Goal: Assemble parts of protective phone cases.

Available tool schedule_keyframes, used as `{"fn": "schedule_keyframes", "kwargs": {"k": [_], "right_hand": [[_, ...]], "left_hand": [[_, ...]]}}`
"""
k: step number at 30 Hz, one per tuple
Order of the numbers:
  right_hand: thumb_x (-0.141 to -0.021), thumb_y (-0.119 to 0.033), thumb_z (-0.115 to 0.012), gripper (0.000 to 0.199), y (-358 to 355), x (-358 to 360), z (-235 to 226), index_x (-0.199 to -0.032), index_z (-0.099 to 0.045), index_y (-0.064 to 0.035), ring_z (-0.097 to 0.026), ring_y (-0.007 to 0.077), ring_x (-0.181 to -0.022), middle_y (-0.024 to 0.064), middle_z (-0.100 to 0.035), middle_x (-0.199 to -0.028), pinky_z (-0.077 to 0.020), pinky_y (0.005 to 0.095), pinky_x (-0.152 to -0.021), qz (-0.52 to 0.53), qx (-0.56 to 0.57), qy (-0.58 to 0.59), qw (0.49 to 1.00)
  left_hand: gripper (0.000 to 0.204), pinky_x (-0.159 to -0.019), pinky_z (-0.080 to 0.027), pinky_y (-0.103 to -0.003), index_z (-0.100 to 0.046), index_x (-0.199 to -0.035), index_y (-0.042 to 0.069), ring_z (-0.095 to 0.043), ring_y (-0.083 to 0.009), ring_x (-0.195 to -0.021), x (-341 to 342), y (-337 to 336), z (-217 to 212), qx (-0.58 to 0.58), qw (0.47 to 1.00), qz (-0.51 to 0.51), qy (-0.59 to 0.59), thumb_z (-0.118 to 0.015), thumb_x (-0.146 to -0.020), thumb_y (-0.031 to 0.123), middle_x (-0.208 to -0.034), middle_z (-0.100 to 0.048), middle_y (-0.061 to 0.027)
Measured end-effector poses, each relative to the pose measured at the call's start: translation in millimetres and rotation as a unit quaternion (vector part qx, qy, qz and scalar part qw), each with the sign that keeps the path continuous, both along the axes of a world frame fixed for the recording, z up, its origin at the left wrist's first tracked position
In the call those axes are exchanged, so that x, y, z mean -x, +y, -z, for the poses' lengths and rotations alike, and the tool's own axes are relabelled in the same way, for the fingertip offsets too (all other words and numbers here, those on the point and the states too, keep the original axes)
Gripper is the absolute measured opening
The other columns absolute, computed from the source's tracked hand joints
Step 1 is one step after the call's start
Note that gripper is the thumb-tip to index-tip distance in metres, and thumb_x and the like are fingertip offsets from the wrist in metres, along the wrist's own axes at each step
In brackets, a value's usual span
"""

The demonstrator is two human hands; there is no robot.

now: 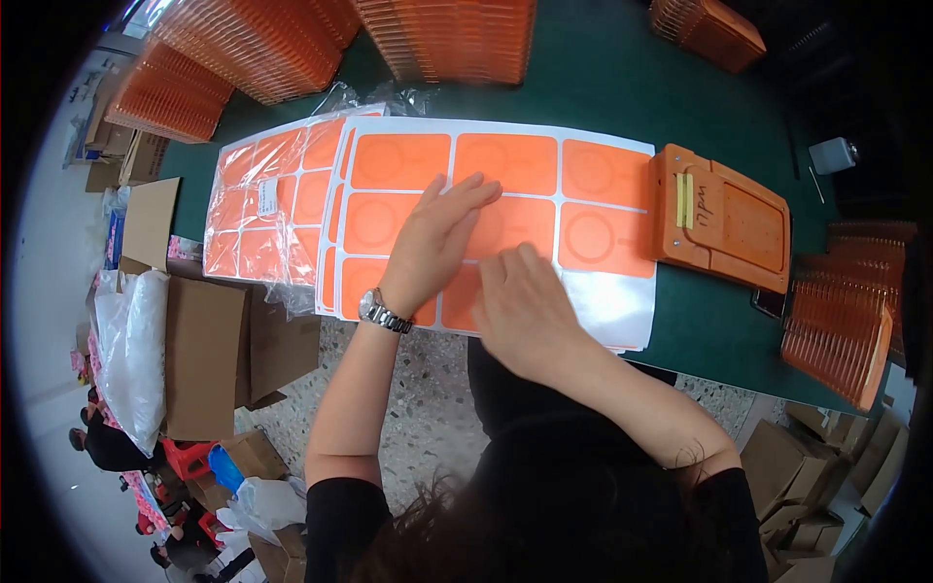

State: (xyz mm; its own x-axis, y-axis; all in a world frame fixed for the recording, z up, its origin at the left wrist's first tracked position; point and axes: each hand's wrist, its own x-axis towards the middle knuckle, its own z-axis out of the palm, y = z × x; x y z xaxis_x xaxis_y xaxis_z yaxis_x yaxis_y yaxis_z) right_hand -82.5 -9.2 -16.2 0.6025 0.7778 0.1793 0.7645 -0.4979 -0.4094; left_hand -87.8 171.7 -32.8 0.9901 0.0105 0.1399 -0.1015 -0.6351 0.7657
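Observation:
A white backing sheet [607, 301] carrying several orange rectangular stickers [505, 160] lies on the green table, on top of a stack of similar sheets. My left hand [437, 238] lies flat on the sheet's middle, fingers spread, with a metal watch on the wrist. My right hand [520, 301] is curled over the lower middle of the sheet, fingertips pinching at the edge of an orange sticker beside a bare white patch where stickers are gone. Whether the sticker is lifted is hidden under the fingers.
A plastic-wrapped pack of orange sticker sheets [262, 209] lies at left. An orange jig block [724, 219] sits right of the sheet, ribbed orange stacks [841, 330] beyond it and more stacks [447, 39] at the table's back. Cardboard boxes [204, 355] stand on the floor at left.

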Motion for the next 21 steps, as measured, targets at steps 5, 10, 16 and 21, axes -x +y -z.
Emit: {"fn": "schedule_keyframes", "kwargs": {"k": [5,10,16,21], "right_hand": [[-0.078,-0.011,-0.062,0.017,3.6,6.0,0.9,-0.090,-0.055,-0.0003,-0.050,0.0308,-0.090,0.0153,-0.051,-0.089,-0.0400,0.0436,-0.073,0.002,-0.050,-0.003,0.999],[-0.076,-0.008,-0.062,0.018,5.7,2.3,-5.8,-0.090,-0.055,-0.0001,-0.049,0.0298,-0.089,0.0156,-0.050,-0.090,-0.0389,0.0419,-0.074,0.017,0.002,-0.046,0.999],[-0.074,-0.007,-0.063,0.017,7.9,-9.6,1.4,-0.088,-0.055,-0.0010,-0.048,0.0293,-0.089,0.0155,-0.050,-0.092,-0.0376,0.0411,-0.074,0.040,-0.024,0.008,0.999],[-0.081,-0.006,-0.061,0.009,-9.5,-20.1,-8.4,-0.088,-0.057,-0.0022,-0.049,0.0299,-0.092,0.0133,-0.052,-0.097,-0.0384,0.0420,-0.077,0.006,-0.094,0.042,0.995]], "left_hand": [[0.035,-0.127,-0.016,-0.048,-0.063,-0.138,0.006,-0.050,-0.0251,-0.142,-1.0,3.5,0.0,0.023,1.000,0.001,0.010,-0.049,-0.105,0.007,-0.136,-0.068,-0.0066],[0.038,-0.128,-0.010,-0.046,-0.056,-0.142,0.000,-0.052,-0.0210,-0.140,-1.7,6.2,-5.3,0.053,0.998,0.008,0.038,-0.045,-0.108,0.014,-0.136,-0.068,-0.0060],[0.041,-0.127,-0.012,-0.048,-0.063,-0.136,0.002,-0.046,-0.0257,-0.145,-7.6,5.7,-11.9,0.079,0.993,0.014,0.085,-0.040,-0.109,0.021,-0.144,-0.061,-0.0131],[0.039,-0.128,-0.011,-0.045,-0.063,-0.136,0.000,-0.045,-0.0223,-0.146,-10.1,8.9,-15.2,0.109,0.988,0.018,0.109,-0.041,-0.109,0.018,-0.145,-0.061,-0.0122]]}}
